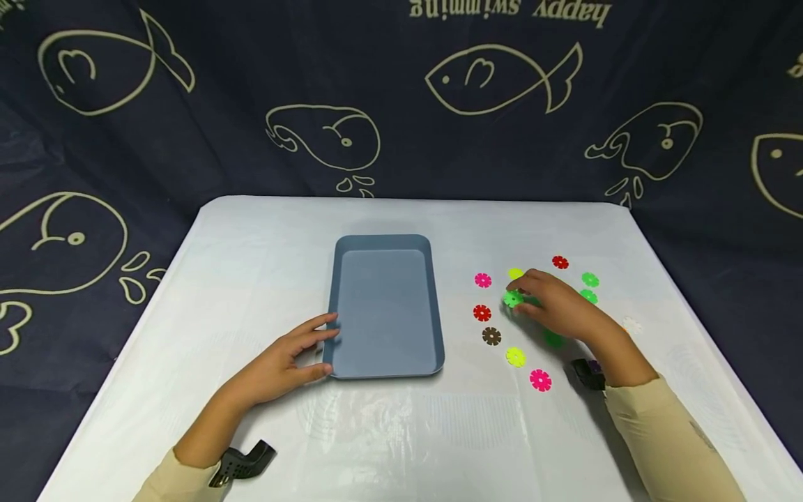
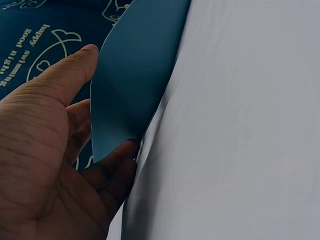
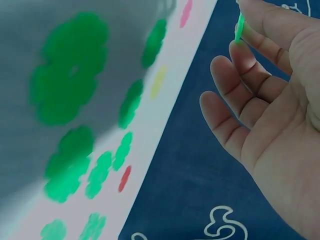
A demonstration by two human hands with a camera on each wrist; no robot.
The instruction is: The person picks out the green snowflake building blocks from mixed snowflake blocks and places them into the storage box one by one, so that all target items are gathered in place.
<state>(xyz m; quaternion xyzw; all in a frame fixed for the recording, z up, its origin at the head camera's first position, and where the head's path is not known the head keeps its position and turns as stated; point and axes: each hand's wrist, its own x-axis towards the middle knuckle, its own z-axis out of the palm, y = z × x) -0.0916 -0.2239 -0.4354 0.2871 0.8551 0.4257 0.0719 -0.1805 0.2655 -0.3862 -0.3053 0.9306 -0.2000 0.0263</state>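
Observation:
A blue-grey tray [image 1: 385,314] lies on the white table. My left hand [image 1: 291,359] touches its left side with spread fingers; in the left wrist view the fingers of that hand [image 2: 55,145] rest against the tray's wall [image 2: 135,75]. My right hand [image 1: 558,303] pinches a green notched disc [image 1: 513,299] between thumb and finger, right of the tray. The right wrist view shows the disc [image 3: 240,26] edge-on at the fingertips of the right hand [image 3: 280,95], the other fingers loosely bent.
Around the right hand lie pink [image 1: 483,280], red [image 1: 482,313], brown [image 1: 491,336], yellow [image 1: 516,357] and several green discs [image 1: 590,279]. Another pink disc [image 1: 541,380] is nearer the front, a whitish one [image 1: 631,325] at the right. A dark cloth with fish drawings hangs behind the table.

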